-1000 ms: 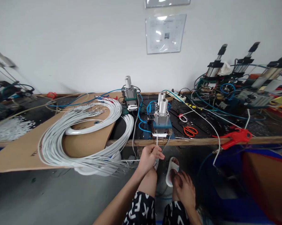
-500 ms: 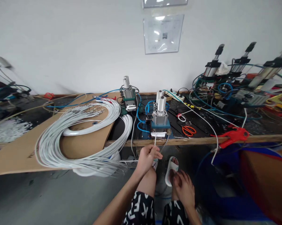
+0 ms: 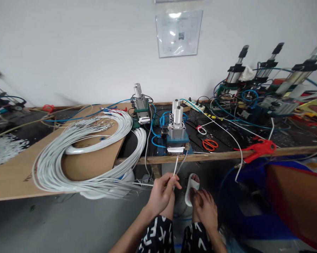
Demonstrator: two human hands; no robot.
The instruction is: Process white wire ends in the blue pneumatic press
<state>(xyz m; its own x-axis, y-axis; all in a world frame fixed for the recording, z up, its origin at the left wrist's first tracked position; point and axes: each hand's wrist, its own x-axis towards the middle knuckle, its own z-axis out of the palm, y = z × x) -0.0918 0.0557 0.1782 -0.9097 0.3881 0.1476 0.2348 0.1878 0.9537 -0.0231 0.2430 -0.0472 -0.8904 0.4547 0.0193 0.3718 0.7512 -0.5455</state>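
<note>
My left hand [image 3: 161,194] pinches a thin white wire [image 3: 175,168] just below the bench edge. The wire's free end points up toward the white jaw of a small pneumatic press [image 3: 176,135] with a silver cylinder on a blue base. The wire end sits a little below that jaw, apart from it. My right hand [image 3: 205,211] rests on my right knee, fingers loosely curled, holding nothing that I can see. A big coil of white wires [image 3: 68,158] lies on cardboard [image 3: 13,175] to the left, its loose ends trailing toward my left hand.
A second small press [image 3: 140,105] stands behind the coil. Orange scissors [image 3: 209,144] and a red tool [image 3: 258,149] lie on the wooden bench [image 3: 213,156]. Larger pneumatic machines [image 3: 266,88] with blue hoses crowd the right. A white slipper [image 3: 191,188] is on the floor.
My left hand has drawn back down and toward me, pulling the wire end out from the press jaw. The view has shifted slightly; my right hand stays on the knee.
</note>
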